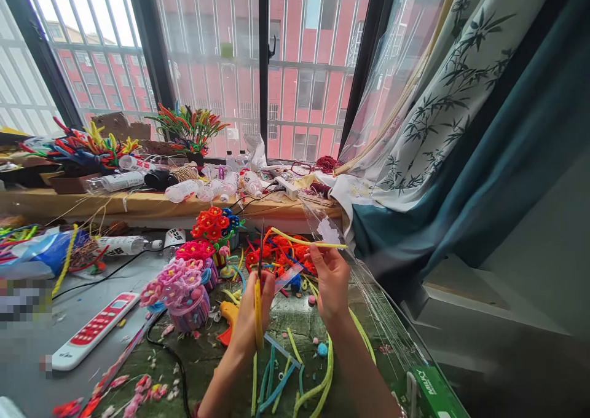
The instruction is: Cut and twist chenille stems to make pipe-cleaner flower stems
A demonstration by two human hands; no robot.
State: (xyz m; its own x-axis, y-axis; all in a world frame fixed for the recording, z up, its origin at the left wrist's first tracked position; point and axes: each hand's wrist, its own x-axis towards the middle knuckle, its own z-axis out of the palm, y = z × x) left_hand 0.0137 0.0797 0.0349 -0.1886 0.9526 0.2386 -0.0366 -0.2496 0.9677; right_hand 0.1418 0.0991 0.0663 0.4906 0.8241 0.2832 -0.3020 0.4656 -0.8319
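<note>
My left hand [257, 310] is closed around a pair of scissors [258, 323] with yellow handles, their dark blades pointing up. Pinched in the fingers of my right hand [330, 279] is a yellow pipe cleaner [295, 240], which stretches left toward the blades. Whether it touches them I cannot tell. Behind the hands lies a heap of red pipe cleaners [262, 255]. Below them are loose blue pipe cleaners [279, 387] and yellow-green pipe cleaners [325, 384]. An orange glue gun [227, 323] rests beside my left wrist, partly hidden.
Pots of pink fuzzy flowers [173, 283] and red fuzzy flowers [212, 224] stand on the left. A white remote-like device [94, 332], a black cable [182, 356] and a green box [437, 390] lie around. Bottles [182, 190] crowd the windowsill; a curtain [415, 153] hangs right.
</note>
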